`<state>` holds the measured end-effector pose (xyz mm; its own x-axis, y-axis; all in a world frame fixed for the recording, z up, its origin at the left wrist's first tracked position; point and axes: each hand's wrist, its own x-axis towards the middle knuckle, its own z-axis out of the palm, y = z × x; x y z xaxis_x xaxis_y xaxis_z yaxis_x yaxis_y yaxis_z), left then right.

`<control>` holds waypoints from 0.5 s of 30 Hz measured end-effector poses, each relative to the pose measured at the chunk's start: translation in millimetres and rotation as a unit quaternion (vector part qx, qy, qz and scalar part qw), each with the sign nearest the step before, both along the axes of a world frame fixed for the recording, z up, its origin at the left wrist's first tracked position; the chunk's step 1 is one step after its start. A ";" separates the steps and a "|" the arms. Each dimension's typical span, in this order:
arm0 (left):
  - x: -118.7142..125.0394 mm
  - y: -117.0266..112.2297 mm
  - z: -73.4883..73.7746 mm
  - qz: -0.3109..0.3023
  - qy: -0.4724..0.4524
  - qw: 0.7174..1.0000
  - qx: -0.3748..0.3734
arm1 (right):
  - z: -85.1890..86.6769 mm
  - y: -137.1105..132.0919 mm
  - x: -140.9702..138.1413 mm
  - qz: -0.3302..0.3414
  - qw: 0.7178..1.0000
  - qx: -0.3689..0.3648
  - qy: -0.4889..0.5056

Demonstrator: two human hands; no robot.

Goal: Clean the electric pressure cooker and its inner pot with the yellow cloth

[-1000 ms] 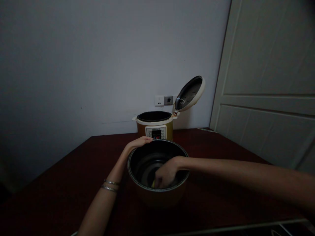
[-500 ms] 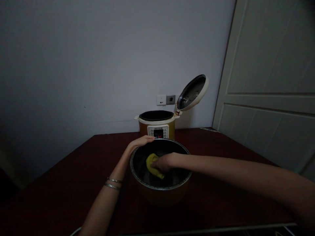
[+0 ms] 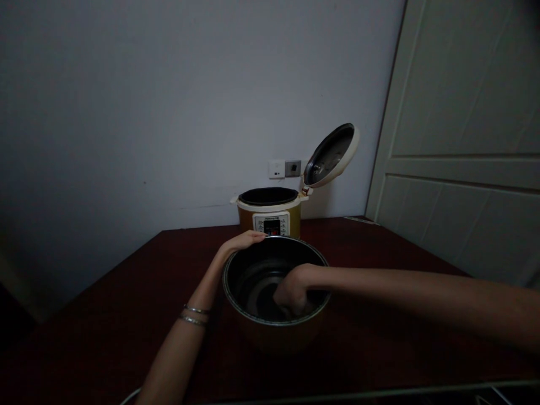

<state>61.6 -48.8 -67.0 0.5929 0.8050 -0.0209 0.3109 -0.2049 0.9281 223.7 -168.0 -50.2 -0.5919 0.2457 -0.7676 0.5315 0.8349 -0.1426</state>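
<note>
The left hand [image 3: 243,241] pinched the pot [image 3: 250,284] by its rim at eleven o'clock; the right hand [image 3: 294,289] curled inside toward four, its grip too hidden to tell.

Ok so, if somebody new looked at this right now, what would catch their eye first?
Probably the big dark pot at the lower centre, with the right hand reaching down inside it and the left hand at its far rim. Next, the cooker behind the pot, its lid standing open up to the right. Two bracelets shine on the left forearm.
</note>
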 end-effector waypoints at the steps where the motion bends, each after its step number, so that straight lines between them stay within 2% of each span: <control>1: 0.0 -0.5 -0.3 0.004 -0.002 1.000 -0.003 | 2.9 -4.3 -6.0 0.019 0.999 0.001 0.032; 3: 0.2 -1.7 -0.3 0.006 -0.008 1.000 -0.012 | 5.9 -9.5 -19.7 0.056 0.993 0.011 0.103; 5: 0.6 -2.7 0.1 0.001 -0.010 1.000 -0.020 | 5.7 -9.2 -33.3 0.070 0.988 0.030 0.132; 10: 0.8 -2.6 1.5 -0.007 -0.005 1.000 -0.012 | -1.8 16.5 -50.6 -0.019 0.994 0.080 0.074; 15: 0.9 -2.1 1.4 0.000 -0.015 1.000 -0.019 | -9.4 46.5 -32.6 -0.081 0.991 0.107 -0.001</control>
